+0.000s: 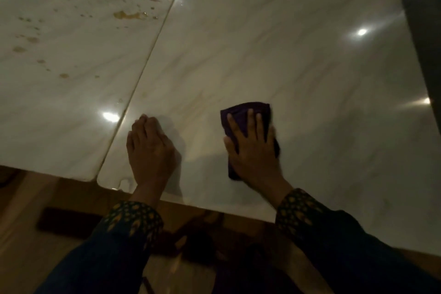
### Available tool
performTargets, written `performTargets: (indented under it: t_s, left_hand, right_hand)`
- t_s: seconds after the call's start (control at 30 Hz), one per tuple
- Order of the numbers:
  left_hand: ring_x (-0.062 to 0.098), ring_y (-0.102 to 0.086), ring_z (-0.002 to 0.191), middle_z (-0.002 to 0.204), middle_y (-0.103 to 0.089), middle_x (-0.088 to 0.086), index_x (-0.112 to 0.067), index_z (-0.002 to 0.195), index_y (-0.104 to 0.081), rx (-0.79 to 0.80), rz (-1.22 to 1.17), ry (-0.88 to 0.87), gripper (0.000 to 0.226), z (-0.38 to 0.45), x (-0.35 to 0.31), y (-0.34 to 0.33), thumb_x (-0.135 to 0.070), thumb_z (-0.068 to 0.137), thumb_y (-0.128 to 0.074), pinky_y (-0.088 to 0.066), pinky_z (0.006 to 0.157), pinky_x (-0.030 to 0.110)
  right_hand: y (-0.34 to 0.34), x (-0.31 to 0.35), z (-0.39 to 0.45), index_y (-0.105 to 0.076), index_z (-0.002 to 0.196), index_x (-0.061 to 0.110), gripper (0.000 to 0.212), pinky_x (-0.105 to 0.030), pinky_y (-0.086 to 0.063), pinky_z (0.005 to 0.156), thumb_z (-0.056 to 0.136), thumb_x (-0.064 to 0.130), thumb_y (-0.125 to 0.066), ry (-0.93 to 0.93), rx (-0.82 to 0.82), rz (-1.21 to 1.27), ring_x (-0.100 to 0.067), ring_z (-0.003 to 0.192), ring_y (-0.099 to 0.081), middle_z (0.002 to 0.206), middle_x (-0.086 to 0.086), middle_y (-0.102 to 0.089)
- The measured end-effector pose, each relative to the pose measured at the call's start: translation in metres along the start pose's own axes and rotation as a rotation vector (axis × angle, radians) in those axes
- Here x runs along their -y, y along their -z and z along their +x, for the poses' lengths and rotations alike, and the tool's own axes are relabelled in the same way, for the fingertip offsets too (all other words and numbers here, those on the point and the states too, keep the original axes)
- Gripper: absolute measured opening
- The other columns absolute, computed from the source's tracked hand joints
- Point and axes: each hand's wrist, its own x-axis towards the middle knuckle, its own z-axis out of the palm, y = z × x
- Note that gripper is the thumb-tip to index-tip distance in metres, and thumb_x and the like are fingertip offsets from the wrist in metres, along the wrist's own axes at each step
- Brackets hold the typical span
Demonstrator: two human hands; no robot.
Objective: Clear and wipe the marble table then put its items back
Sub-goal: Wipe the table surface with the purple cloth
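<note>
Both hands lie flat: my right hand (253, 148) presses the purple cloth (245, 112) at five o'clock on the tabletop (298, 50), left hand (150, 148) bracing. I'd sweep toward the brown stains (126, 15) at ten o'clock, overlapping passes.

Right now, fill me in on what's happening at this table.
A person is wiping the marble table. The right hand presses a dark purple cloth flat on the right slab, fingers spread. The left hand rests on the marble near the seam between slabs. The left slab is not yet clean: brownish stains are scattered across it. No items are visible on the surface.
</note>
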Motion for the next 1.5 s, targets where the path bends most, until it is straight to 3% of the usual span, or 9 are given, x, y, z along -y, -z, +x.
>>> performTargets:
  t_s: [0.1, 0.33, 0.53, 0.73, 0.87, 0.97, 1.13, 1.3, 1.5]
  left_hand:
    - [0.034, -0.044, 0.131, 0.139, -0.049, 0.018, -0.002, 0.13, -0.05, -0.013, -0.002, -0.023, 0.041, 0.0, 0.002, -0.003, -0.021, 0.099, -0.031, -0.033, 0.11, 0.048]
    - [0.028, -0.044, 0.129, 0.136, -0.05, 0.012, -0.007, 0.127, -0.05, -0.027, 0.033, 0.005, 0.037, 0.004, 0.0, -0.005, -0.021, 0.098, -0.031, -0.033, 0.11, 0.043]
    - [0.03, -0.042, 0.129, 0.138, -0.047, 0.014, -0.006, 0.129, -0.046, 0.043, 0.073, -0.017, 0.042, 0.003, 0.0, -0.003, -0.021, 0.094, -0.029, -0.033, 0.109, 0.045]
    - [0.037, -0.046, 0.128, 0.139, -0.05, 0.021, 0.0, 0.136, -0.046, 0.149, -0.025, -0.01, 0.05, 0.003, 0.004, 0.004, -0.023, 0.095, -0.029, -0.036, 0.108, 0.048]
    - [0.031, -0.056, 0.108, 0.124, -0.058, 0.011, -0.009, 0.126, -0.053, 0.258, -0.124, -0.305, 0.037, 0.026, 0.046, 0.033, -0.026, 0.095, -0.041, -0.045, 0.089, 0.038]
    - [0.023, -0.05, 0.118, 0.132, -0.055, 0.007, -0.014, 0.132, -0.05, 0.271, -0.14, -0.463, 0.041, 0.056, 0.103, 0.049, -0.032, 0.097, -0.041, -0.039, 0.1, 0.035]
    - [0.03, -0.044, 0.129, 0.137, -0.052, 0.015, -0.005, 0.131, -0.051, 0.162, 0.012, -0.354, 0.048, 0.118, 0.212, 0.066, -0.034, 0.096, -0.037, -0.032, 0.108, 0.043]
    - [0.039, -0.052, 0.117, 0.124, -0.057, 0.024, 0.0, 0.116, -0.054, 0.047, 0.155, -0.227, 0.033, 0.176, 0.297, 0.094, -0.022, 0.094, -0.044, -0.043, 0.096, 0.05]
    - [0.028, -0.049, 0.093, 0.1, -0.052, 0.01, -0.009, 0.096, -0.048, 0.032, 0.085, -0.146, 0.014, 0.192, 0.312, 0.089, -0.022, 0.093, -0.046, -0.04, 0.078, 0.041]
  right_hand:
    - [0.007, -0.046, -0.01, -0.004, 0.151, 0.047, 0.056, -0.053, -0.009, 0.118, 0.098, 0.058, -0.02, 0.061, -0.009, 0.026, -0.024, 0.149, -0.005, 0.163, -0.002, -0.005]
    - [0.019, -0.133, -0.01, -0.002, 0.152, 0.042, 0.059, -0.057, -0.005, 0.117, 0.098, 0.059, -0.018, -0.42, 0.004, 0.021, -0.029, 0.149, -0.001, 0.162, -0.011, -0.004]
    - [-0.002, -0.016, 0.001, -0.027, 0.152, 0.028, 0.057, -0.064, -0.017, 0.112, 0.098, 0.047, -0.029, -0.347, -0.094, 0.021, -0.041, 0.144, -0.019, 0.155, -0.025, -0.023]
    - [-0.002, 0.014, -0.054, 0.006, 0.15, 0.047, 0.057, -0.053, -0.002, 0.119, 0.098, 0.06, -0.014, -0.005, 0.069, -0.015, -0.023, 0.149, 0.007, 0.163, -0.002, 0.004]
    - [0.004, 0.016, -0.012, 0.004, 0.151, 0.044, 0.06, -0.059, -0.004, 0.117, 0.096, 0.062, -0.011, -0.262, 0.049, -0.011, -0.027, 0.149, 0.003, 0.163, -0.007, 0.001]
    - [-0.001, 0.081, 0.033, 0.005, 0.153, 0.037, 0.065, -0.064, -0.002, 0.114, 0.097, 0.06, -0.018, -0.428, 0.055, 0.053, -0.035, 0.148, 0.009, 0.161, -0.017, 0.006]
    - [-0.016, 0.197, 0.035, 0.007, 0.152, 0.038, 0.063, -0.06, 0.007, 0.115, 0.097, 0.062, -0.014, -0.179, 0.078, 0.061, -0.032, 0.148, 0.012, 0.16, -0.013, 0.01]
    - [-0.017, 0.181, -0.001, 0.001, 0.151, 0.045, 0.06, -0.057, -0.007, 0.118, 0.096, 0.064, -0.013, 0.089, 0.132, -0.007, -0.023, 0.149, 0.009, 0.162, 0.0, 0.011]
    - [-0.009, 0.178, 0.084, 0.007, 0.149, 0.049, 0.062, -0.057, 0.0, 0.118, 0.092, 0.068, -0.01, -0.17, 0.07, 0.047, -0.025, 0.149, 0.006, 0.163, -0.006, 0.005]
